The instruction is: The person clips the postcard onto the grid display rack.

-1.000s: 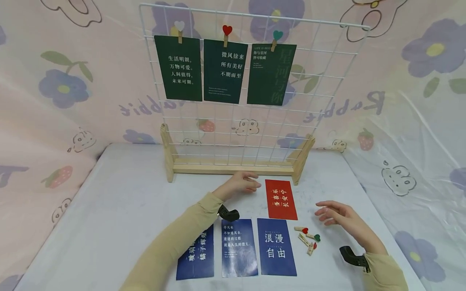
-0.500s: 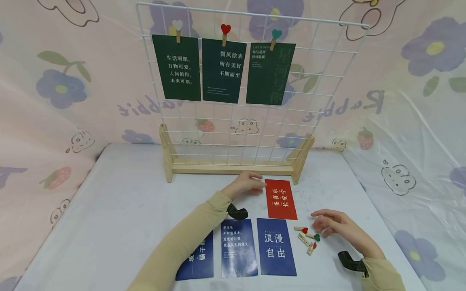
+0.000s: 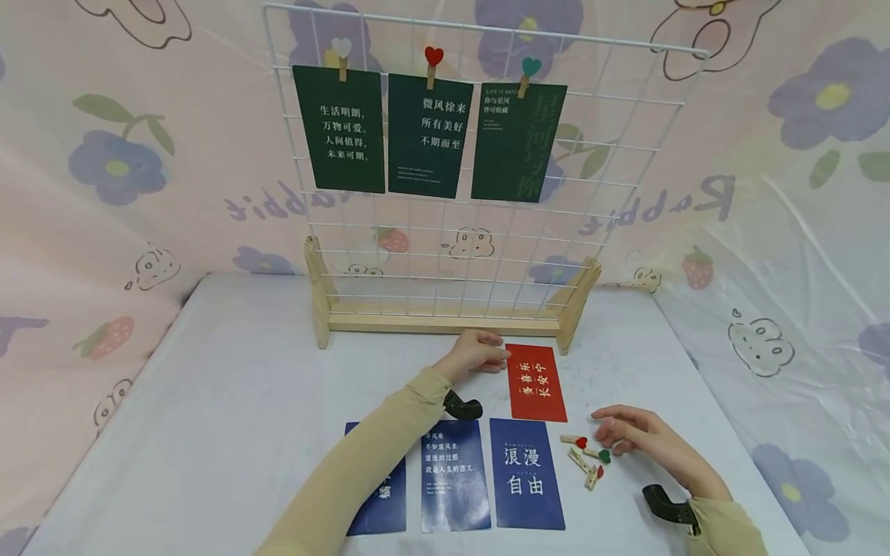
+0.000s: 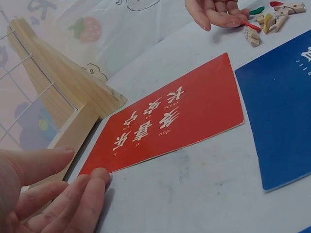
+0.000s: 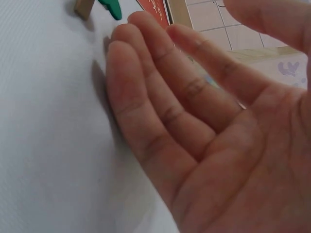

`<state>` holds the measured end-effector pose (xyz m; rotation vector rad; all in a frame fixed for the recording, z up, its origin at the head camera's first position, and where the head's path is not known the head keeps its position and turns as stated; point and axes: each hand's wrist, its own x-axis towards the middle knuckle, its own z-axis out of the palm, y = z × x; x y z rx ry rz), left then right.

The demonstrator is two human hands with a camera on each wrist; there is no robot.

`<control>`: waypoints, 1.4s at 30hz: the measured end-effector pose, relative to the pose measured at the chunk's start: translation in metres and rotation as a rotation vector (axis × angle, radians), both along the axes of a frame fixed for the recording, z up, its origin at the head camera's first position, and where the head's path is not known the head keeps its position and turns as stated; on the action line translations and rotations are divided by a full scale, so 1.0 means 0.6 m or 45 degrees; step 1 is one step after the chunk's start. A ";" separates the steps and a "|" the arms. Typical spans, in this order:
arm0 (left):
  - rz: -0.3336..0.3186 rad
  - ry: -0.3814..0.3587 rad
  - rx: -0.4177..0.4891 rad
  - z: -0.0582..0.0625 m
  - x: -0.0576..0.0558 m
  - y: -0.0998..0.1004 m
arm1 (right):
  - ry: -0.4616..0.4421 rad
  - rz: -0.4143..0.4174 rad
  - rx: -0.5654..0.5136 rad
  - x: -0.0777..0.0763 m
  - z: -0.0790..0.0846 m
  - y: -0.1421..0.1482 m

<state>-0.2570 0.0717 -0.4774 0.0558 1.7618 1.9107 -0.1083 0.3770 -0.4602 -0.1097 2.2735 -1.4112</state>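
1. My left hand is out in front, fingers loosely bent, thumb apart from them. The fingertips sit right at a corner of the red card; can't tell if they're actually touching it.
2. That red card, with white Chinese lettering, lies flat between my hands, just right of the left one.
3. My right hand is held loose too, fingers gently curved, palm turned inward.
4. Just left of my right hand there's a little jumble of heart-topped mini clothespins.
5. Closer to me than my left hand, three blue cards lie in a row: right one, middle one, left one. My left sleeve covers part of the left one.
6. Right behind my left hand is the rack's wooden base, with the white wire grid standing up from it. High above that hand hang three green cards, held by white, red and teal heart clothespins.
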 end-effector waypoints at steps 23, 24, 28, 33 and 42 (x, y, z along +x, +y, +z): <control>0.159 0.153 -0.118 -0.007 0.009 0.027 | -0.031 0.024 -0.025 0.001 0.003 0.000; 0.164 0.161 -0.128 -0.008 0.009 0.028 | -0.029 0.028 -0.025 0.001 0.003 0.000; 0.183 0.180 -0.156 -0.013 0.007 0.031 | -0.019 0.034 -0.028 0.003 0.005 -0.001; 0.210 0.192 -0.175 -0.021 0.004 0.035 | -0.017 0.028 -0.022 0.003 0.003 -0.001; 0.203 0.261 -0.251 -0.026 0.000 0.038 | -0.022 0.030 0.008 0.001 0.001 -0.001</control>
